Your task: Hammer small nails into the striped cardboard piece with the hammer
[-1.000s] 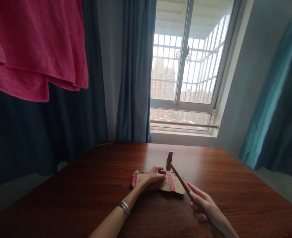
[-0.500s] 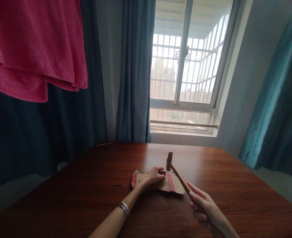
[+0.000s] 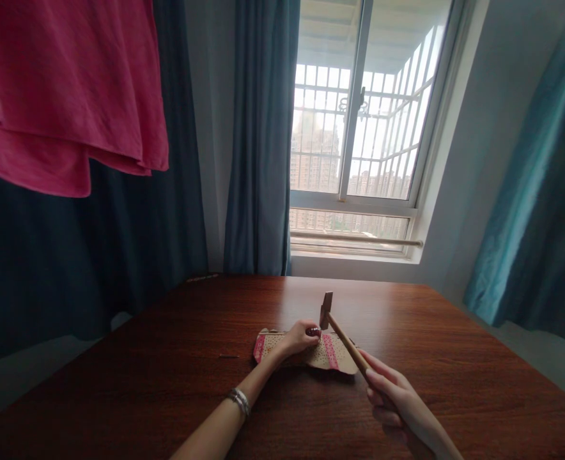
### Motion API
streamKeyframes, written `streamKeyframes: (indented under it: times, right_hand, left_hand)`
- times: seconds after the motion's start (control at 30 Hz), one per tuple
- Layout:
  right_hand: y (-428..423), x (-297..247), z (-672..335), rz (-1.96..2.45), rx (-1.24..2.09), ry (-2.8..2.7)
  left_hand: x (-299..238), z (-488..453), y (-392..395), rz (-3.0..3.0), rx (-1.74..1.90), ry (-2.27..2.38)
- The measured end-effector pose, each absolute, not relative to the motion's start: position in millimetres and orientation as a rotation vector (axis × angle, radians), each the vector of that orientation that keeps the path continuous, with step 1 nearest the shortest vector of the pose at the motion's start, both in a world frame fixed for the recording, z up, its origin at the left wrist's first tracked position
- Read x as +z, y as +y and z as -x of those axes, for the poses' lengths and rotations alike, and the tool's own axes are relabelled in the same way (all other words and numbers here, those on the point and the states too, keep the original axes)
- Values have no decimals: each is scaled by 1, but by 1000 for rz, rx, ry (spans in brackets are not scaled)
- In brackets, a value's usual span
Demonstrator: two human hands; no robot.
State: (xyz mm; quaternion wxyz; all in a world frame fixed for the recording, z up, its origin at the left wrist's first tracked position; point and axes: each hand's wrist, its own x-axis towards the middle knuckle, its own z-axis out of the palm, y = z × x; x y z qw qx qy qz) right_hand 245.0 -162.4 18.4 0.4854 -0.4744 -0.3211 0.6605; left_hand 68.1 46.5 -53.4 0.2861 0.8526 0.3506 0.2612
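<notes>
Whatever is pinched by the closed left hand (image 3: 298,338) on the perforated card (image 3: 335,360), low at centre frame, cannot be made out, while the wooden hammer (image 3: 344,340) is gripped in the curled fingers of the right hand (image 3: 400,401) at lower right.

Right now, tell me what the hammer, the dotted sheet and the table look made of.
Hammer: likely wood, pale brown head and handle, matt. Dotted sheet: probably cardboard, thin, tan, pink bands. Table: reddish wood or veneer, glossy, showing grain and window glare.
</notes>
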Motion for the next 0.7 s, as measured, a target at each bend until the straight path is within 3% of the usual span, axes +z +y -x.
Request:
streamKeyframes:
  times: [0.7]
  right_hand:
    - [-163, 26, -248, 1111, 1645, -800]
  left_hand:
    - [-51, -69, 45, -2268, 706, 933]
